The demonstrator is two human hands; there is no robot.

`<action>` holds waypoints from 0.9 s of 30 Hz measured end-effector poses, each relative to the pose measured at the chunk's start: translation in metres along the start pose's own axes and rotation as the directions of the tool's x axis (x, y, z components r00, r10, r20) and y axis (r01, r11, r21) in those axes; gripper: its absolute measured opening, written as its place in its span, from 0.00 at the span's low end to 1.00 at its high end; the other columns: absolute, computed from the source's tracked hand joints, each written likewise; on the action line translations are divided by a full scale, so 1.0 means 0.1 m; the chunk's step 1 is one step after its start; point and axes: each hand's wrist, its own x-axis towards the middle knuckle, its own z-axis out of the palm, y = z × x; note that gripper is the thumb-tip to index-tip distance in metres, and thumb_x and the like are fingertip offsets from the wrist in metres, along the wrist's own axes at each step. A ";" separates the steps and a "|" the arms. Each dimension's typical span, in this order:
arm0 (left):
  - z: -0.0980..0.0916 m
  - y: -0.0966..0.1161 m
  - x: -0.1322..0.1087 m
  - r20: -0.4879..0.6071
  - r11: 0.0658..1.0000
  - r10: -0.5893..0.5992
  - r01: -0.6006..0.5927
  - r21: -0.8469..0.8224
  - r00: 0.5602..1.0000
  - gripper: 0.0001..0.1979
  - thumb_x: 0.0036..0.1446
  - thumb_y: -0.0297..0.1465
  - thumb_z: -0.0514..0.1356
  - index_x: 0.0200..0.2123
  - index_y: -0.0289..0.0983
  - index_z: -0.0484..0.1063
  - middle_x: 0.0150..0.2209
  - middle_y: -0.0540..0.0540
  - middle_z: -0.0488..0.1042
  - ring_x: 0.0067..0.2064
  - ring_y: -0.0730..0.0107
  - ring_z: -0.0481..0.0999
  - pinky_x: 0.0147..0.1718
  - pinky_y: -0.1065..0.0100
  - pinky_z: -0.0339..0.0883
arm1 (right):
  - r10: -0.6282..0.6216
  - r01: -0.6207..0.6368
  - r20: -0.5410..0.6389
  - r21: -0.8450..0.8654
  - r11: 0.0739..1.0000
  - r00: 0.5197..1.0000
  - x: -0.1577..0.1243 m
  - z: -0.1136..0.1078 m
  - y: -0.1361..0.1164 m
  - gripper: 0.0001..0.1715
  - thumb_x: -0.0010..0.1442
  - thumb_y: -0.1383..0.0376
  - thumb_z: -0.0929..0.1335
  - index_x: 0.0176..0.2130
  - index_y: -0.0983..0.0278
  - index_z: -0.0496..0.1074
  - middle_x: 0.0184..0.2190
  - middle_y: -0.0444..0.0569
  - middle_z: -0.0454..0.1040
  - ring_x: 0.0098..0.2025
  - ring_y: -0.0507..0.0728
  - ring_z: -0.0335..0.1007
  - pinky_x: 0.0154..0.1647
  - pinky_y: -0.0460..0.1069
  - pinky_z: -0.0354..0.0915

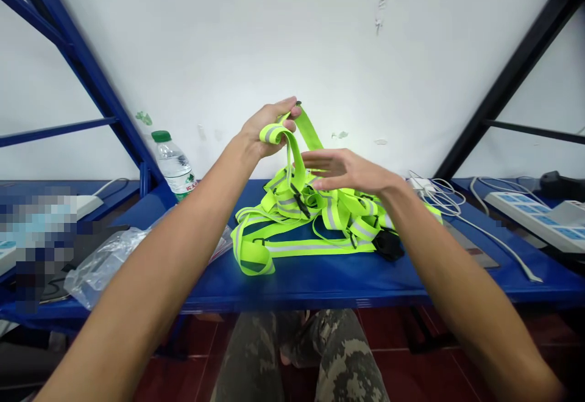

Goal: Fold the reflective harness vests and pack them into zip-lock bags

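My left hand [267,131] is clamped on a loop of neon-yellow reflective harness [274,134], the rest heaped on the blue table [301,280]. Right hand [342,169] open, apart, just beside it. Crumpled plastic bag [107,265] left; green-capped water bottle [173,161] behind.

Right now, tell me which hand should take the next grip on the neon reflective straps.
Probably the right: the right hand is open and free just above the neon-yellow reflective harness, while the left hand is occupied gripping a raised strap.

Bright, flat light (edges bowed)
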 end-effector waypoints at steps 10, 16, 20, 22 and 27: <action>-0.24 -0.28 0.12 -0.272 0.997 0.029 -0.009 0.072 0.962 0.10 0.56 0.24 0.59 0.43 0.38 0.66 0.27 0.50 0.69 0.27 0.71 0.70 0.27 0.68 0.67 | -0.026 -0.247 -0.520 -0.448 0.859 0.854 0.06 0.23 0.08 0.19 0.52 0.54 0.74 0.32 0.63 0.66 0.28 0.44 0.69 0.30 0.54 0.62 0.29 0.48 0.53; -0.36 -0.53 0.27 -0.550 0.988 -0.108 0.149 0.032 0.828 0.14 0.57 0.26 0.59 0.47 0.39 0.63 0.31 0.49 0.69 0.26 0.72 0.70 0.28 0.67 0.69 | -0.199 -0.172 -0.320 -0.830 0.531 0.927 -0.14 0.59 -0.27 0.15 0.58 0.58 0.70 0.41 0.64 0.67 0.38 0.55 0.75 0.40 0.64 0.69 0.39 0.53 0.57; -0.36 -0.53 0.29 -0.564 0.993 -0.103 0.114 -0.016 0.819 0.16 0.58 0.26 0.57 0.50 0.40 0.61 0.34 0.47 0.71 0.24 0.72 0.70 0.30 0.65 0.71 | -0.045 -0.045 -0.070 -0.904 0.425 0.997 -0.25 0.86 -0.29 0.13 0.60 0.70 0.66 0.46 0.65 0.66 0.39 0.55 0.77 0.37 0.62 0.73 0.34 0.53 0.56; -0.35 -0.52 0.28 -0.548 0.996 -0.083 0.085 -0.021 0.832 0.18 0.58 0.26 0.57 0.51 0.41 0.59 0.35 0.47 0.72 0.24 0.72 0.70 0.30 0.64 0.71 | 0.044 -0.037 -0.020 -0.906 0.421 0.999 -0.28 0.91 -0.23 0.20 0.58 0.75 0.65 0.50 0.66 0.64 0.39 0.54 0.77 0.32 0.60 0.72 0.29 0.52 0.52; -0.44 -0.50 0.20 -0.505 0.992 -0.042 0.098 0.085 0.862 0.18 0.59 0.31 0.60 0.51 0.43 0.60 0.37 0.45 0.77 0.25 0.66 0.76 0.32 0.61 0.72 | 0.110 -0.033 0.020 -0.890 0.455 0.994 -0.31 0.79 -0.05 0.21 0.54 0.80 0.62 0.46 0.66 0.67 0.38 0.53 0.76 0.34 0.59 0.71 0.27 0.51 0.49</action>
